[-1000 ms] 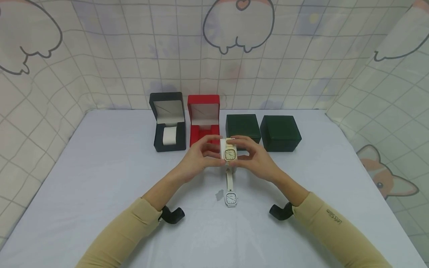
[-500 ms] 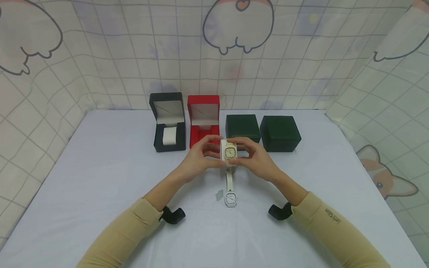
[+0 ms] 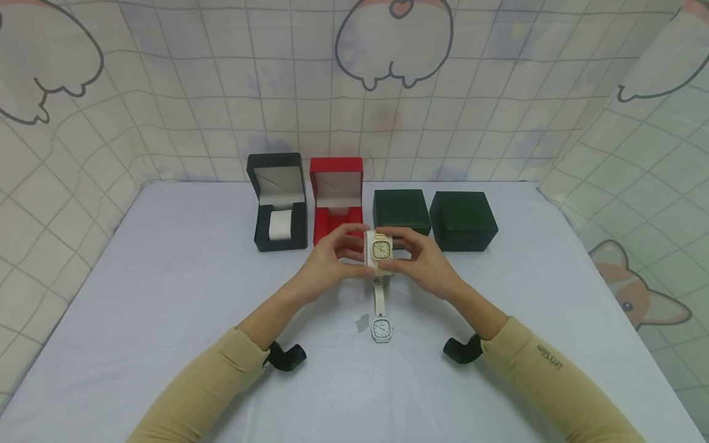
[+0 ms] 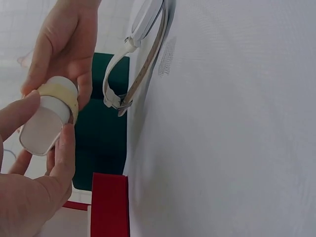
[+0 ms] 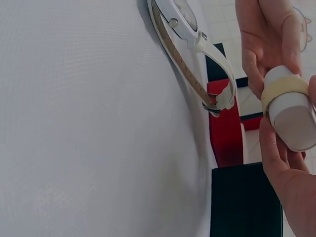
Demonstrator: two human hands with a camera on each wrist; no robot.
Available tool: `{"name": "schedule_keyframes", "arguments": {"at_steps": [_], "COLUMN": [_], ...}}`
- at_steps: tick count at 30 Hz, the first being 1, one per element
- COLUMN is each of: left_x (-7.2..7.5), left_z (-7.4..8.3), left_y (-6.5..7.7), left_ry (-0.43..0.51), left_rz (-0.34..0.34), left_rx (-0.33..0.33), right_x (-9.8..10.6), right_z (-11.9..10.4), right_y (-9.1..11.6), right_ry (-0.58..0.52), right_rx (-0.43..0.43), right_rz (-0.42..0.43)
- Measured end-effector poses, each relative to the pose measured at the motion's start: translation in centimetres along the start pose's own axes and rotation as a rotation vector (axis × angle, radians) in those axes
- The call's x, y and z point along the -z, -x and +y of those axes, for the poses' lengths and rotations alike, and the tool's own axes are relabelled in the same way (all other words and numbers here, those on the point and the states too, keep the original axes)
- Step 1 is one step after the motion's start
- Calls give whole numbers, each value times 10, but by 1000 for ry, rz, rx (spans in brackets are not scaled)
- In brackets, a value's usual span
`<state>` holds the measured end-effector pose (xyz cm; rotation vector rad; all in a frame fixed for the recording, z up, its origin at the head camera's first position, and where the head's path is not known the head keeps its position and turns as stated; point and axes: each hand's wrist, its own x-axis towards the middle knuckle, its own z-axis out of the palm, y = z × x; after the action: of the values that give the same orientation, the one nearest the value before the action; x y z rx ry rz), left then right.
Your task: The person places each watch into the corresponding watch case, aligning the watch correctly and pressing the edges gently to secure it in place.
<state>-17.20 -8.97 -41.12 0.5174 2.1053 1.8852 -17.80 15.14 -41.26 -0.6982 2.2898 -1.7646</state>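
Between the two hands sits a gold watch, wrapped around a white cushion and held above the table. The left hand grips the cushion's left side; the right hand pinches the watch from the right, thumb at the band below the dial. Nearer the person than both hands, a white-strapped watch lies on the tabletop, a creased white cloth with a grey patch just left of that watch. Beyond the left hand stand an open red box and, farther left, an open black box. Beyond the right hand are two closed green boxes. Behind everything, and along both sides, rises a wavy grid-patterned backdrop printed with cartoon animals.
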Motion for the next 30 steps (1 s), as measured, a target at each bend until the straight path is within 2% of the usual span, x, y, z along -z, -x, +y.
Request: {"name": "schedule_keyframes", "arguments": {"at_steps": [4,15,20,26,30], "left_x": [0,6,7,10,11], "left_z": [0,2,3,6,7], "left_y": [0,0,0,1,1], "left_ry": [12,59,34,0,-64], "left_rz": [7,16,10,-17,-13], "left_rx": [19,53,62,42,20], "right_x": [2,7,7,6,6], "right_z": [0,-4,-3,-2,-1], "right_y": [0,-2,-4,-5,-7], "right_ry": [0,-85,-58,-28,-9], "right_rx": [3,14,18,14,19], "right_rz": [-27,-113,-114,-106,-98]}}
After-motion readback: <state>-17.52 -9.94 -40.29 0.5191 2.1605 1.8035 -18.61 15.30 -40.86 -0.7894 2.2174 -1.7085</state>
